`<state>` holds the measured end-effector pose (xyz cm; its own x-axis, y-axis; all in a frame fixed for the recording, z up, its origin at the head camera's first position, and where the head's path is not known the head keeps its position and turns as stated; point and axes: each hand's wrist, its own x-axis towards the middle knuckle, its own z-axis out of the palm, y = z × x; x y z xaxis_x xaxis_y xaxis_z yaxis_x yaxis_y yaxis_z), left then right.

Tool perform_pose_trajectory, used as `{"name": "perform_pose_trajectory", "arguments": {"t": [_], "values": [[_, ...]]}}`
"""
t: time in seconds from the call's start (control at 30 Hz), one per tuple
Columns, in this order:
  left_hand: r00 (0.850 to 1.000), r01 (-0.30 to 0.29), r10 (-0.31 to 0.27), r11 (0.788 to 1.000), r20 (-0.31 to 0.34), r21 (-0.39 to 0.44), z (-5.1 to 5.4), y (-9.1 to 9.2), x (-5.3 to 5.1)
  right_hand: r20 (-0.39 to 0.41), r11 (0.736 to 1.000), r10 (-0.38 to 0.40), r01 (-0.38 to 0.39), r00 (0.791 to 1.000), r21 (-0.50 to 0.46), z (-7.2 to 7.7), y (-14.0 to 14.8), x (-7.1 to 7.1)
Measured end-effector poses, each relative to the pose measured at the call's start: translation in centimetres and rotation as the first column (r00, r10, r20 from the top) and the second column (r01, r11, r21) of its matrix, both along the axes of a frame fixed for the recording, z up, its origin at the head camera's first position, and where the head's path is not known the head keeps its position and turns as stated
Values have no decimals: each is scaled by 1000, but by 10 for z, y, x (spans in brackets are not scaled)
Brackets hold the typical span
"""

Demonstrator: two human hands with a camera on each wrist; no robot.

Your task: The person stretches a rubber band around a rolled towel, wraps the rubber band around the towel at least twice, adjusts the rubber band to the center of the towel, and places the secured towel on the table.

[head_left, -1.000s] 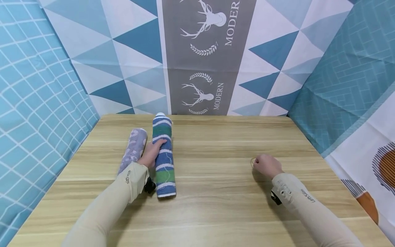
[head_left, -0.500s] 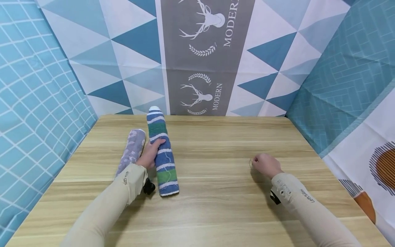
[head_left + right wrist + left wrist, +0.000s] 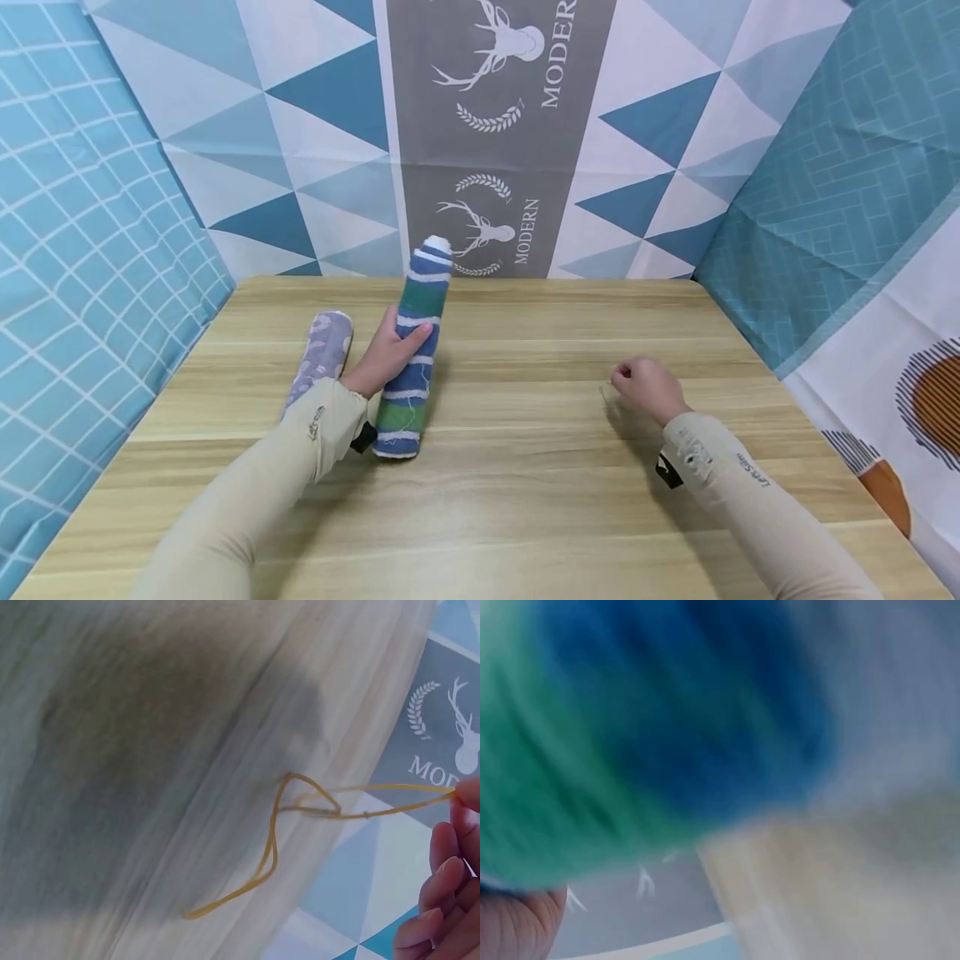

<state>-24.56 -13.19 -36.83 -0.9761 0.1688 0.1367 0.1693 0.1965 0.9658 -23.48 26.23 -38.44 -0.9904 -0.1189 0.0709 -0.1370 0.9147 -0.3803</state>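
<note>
- Grips the striped roll (image 3: 411, 385) with the left hand (image 3: 386, 354), clamped about its middle, with thumb laid over the upper side and fingers mostly hidden behind.
- Tilts the striped roll left of centre over the table (image 3: 525, 492), with the white-tipped far end leaning right and overlapping the back cloth (image 3: 675, 125) in the head view.
- Cannot tell contact or gap between the near end and the table.
- Bears stripes of blue, green and white, plus loose pale threads along the near half.
- Blurs to green and blue in the left wrist view.
- Pinches a thin yellow band (image 3: 274, 821) at the fingertips of the right hand (image 3: 647, 388), with the other fingers curled in below.
- Hangs the band in a doubled, twisted loop, with a shadow on the table beneath the right hand.
- Keeps well apart from the striped roll on the right side.
- Includes a purple roll (image 3: 324, 354) at left on the table, near the left hand, with the near end hidden behind the left sleeve (image 3: 247, 492).
- Displays white deer heads and "MODERN" on grey across the back cloth, between blue and white triangles.
- Adds a blue grid cloth (image 3: 82, 217) at left and a teal cloth (image 3: 862, 167) at right.
</note>
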Motion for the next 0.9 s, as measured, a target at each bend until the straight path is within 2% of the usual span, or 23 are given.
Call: {"name": "perform_pose_trajectory", "arguments": {"t": [0.17,0.27,0.4,0.53,0.63,0.7,0.77,0.8,0.9], "values": [[990,-20,2,992,-140,-124,9,5,-3,-48,999,15,-17,999,-35,2,2,0],[977,-43,-5,975,-213,-220,13,6,-3,-67,998,15,-19,998,-58,4,3,0],[966,-57,-29,945,-256,-322,17,8,-3,-94,997,9,-16,996,-81,7,4,1],[962,-63,-43,926,-269,-372,18,8,-3,-105,995,6,-16,994,-102,11,3,1],[950,-88,-51,903,-307,-422,18,8,-3,-101,991,10,-23,995,-135,16,3,0],[927,-124,-70,870,-369,-477,18,9,-3,-104,987,10,-27,995,-156,19,2,-1],[886,-175,-102,830,-452,-530,19,11,-3,-108,985,9,-28,994,-173,23,1,-2],[858,-205,-123,807,-498,-553,19,12,-4,-113,984,10,-30,994,-177,25,1,-3],[762,-308,-175,749,-623,-587,19,16,-5,-111,981,7,-28,994,-190,29,-1,-5]]}}
